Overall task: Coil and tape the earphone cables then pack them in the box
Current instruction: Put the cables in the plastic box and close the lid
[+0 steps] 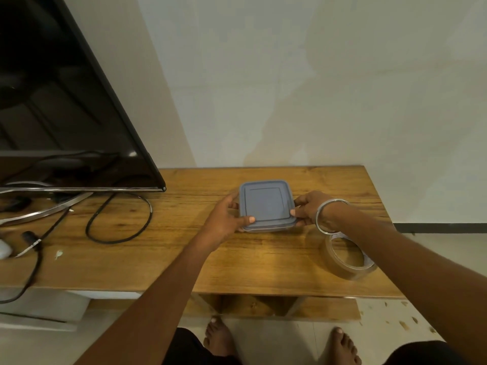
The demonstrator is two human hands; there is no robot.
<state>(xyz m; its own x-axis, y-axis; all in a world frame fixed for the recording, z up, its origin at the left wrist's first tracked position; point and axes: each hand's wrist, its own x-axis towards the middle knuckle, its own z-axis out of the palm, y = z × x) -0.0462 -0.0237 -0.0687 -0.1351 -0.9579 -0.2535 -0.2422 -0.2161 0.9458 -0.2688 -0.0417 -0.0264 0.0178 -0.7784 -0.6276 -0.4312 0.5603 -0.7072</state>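
A square box with a grey-blue lid (266,204) sits on the wooden table (184,259), lid on, contents hidden. My left hand (226,219) grips its left side, thumb lying on the lid's near left corner. My right hand (307,209) grips the right side, thumb on the near right corner; a metal bangle circles that wrist. A roll of clear tape (347,256) lies flat on the table to the right, just under my right forearm. No earphone cable is visible.
A black television (66,101) on a curved metal stand (44,206) fills the left. Black cables (118,225) loop in front of it, and a white object (4,250) lies at the far left edge. The table's right edge is close to the tape.
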